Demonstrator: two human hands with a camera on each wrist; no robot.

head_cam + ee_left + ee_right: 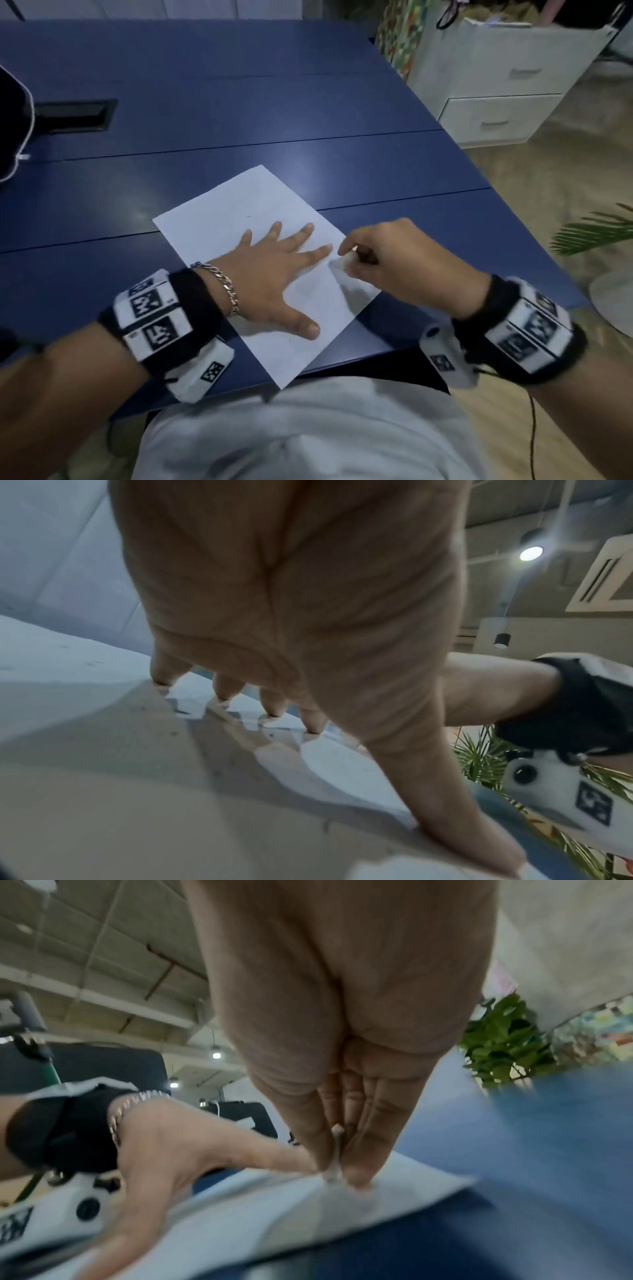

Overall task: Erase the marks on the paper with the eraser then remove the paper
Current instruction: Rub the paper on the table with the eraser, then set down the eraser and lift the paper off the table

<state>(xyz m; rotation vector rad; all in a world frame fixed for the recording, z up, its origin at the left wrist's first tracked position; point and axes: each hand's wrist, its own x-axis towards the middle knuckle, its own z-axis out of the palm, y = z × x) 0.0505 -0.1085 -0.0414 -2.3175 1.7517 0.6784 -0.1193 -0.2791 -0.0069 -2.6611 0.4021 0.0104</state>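
Here, we list: blue table (239,113); white paper (219,219), long axis diagonal, near corner over the table's edge; left hand (270,274) splayed flat on it; right hand (394,260) pinching thin eraser (337,1153) upright at the paper's right edge.

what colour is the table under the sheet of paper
Dark blue. The flat blue table beneath the white paper sheet shows best in the head view.

Your paper (219,222) lies on the table (239,113); your left hand (274,277) rests on it; your right hand (394,260) sets the eraser (337,1161) at its right edge.
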